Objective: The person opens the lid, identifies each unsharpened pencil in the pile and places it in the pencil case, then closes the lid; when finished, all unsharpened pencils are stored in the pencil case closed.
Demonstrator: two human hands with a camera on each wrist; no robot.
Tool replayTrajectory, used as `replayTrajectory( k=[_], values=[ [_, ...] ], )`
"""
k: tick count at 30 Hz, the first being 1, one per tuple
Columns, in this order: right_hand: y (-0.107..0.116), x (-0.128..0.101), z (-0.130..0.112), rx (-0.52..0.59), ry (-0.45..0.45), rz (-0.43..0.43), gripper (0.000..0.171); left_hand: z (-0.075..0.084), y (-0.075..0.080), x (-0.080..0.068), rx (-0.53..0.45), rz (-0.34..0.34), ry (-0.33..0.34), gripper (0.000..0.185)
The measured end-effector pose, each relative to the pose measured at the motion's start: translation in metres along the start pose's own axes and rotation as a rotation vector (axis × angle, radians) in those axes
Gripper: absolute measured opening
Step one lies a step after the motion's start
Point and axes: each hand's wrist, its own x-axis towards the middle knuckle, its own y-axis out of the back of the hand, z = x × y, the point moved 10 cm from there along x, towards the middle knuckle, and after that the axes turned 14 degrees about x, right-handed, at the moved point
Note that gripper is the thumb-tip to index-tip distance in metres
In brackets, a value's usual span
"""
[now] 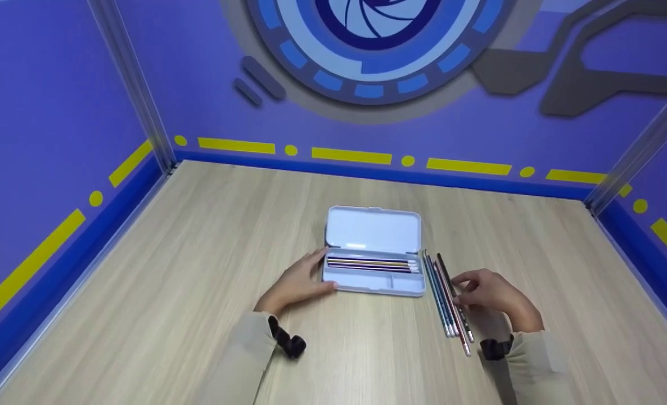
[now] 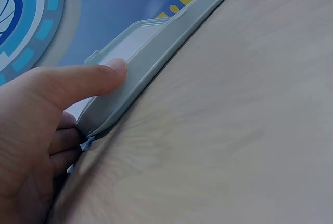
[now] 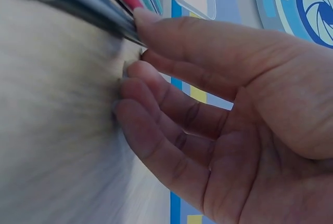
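A light pencil case [image 1: 351, 281] lies with its lid [image 1: 374, 229] raised, several striped pencils [image 1: 370, 264] in its back compartment. My left hand [image 1: 297, 284] holds the case's left end, thumb on the front wall and fingers behind. In the left wrist view the thumb presses the case wall [image 2: 151, 63]. To the right of the case lie several loose pencils [image 1: 437, 292], teal, red and dark. My right hand [image 1: 491, 292] is at the rightmost dark pencil [image 1: 462, 312], thumb tip on it and index fingertip close beside it. The other fingers of that hand are loosely bent near the tabletop.
The wooden tabletop [image 1: 210, 225] spreads around the case. Blue panels [image 1: 243, 124] enclose it at the back and both sides, with metal posts [image 1: 136, 84] at the corners. Black wrist cameras [image 1: 288, 340] sit on both sleeves.
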Motion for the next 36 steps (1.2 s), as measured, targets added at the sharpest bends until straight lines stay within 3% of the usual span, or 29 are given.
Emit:
replayTrajectory(
  k=[22,36],
  values=[
    [0.0065,0.0007,-0.0006,0.064,-0.014,0.110,0.042,-0.0001,0.0042,0.0023,0.000,0.001,0.011,0.090],
    [0.0095,0.0011,0.0010,0.055,0.012,0.103,0.046,0.0028,0.0028,-0.0010,-0.014,0.009,-0.005,0.088]
  ],
)
